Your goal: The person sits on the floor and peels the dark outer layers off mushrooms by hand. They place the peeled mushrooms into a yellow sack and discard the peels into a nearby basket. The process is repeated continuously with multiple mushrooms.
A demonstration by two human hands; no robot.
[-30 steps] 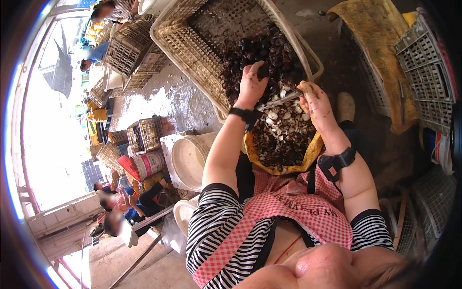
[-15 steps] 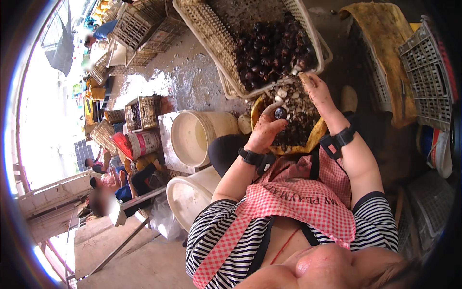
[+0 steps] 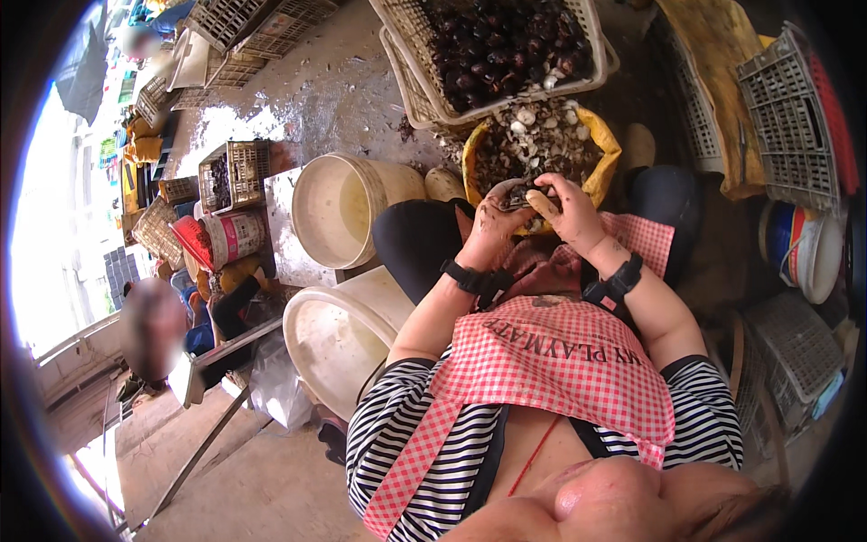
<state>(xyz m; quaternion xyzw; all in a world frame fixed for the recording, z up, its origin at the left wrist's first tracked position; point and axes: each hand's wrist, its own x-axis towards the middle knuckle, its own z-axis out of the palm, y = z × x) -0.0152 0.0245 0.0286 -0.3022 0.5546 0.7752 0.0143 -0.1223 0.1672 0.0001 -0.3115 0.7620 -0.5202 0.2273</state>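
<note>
Close together over the near side of a yellow-rimmed container (image 3: 607, 135), both my hands meet at a dark water chestnut (image 3: 517, 195). My left hand (image 3: 490, 228) is curled around it. The fingers of my right hand (image 3: 574, 219) are bent against it from the other side, with a tan covering on the thumb. Whatever the right hand grips is hidden by its fingers. Pale pieces and dark peelings (image 3: 533, 135) fill the container. Just beyond it, a dirty white plastic crate (image 3: 479, 114) holds many dark, glossy water chestnuts (image 3: 501, 54).
To my left stand a white bucket (image 3: 312, 212) and a second white bucket (image 3: 312, 339). A smaller crate (image 3: 257, 172) and a red-and-white bucket (image 3: 237, 237) are farther left. Grey crates (image 3: 786, 126) and a white-blue bucket (image 3: 817, 257) line the right. Another person (image 3: 153, 330) sits at far left.
My right hand has come back from the crate's near edge to my left hand. Both hands are now together, nearer my body. The view has shifted slightly.
</note>
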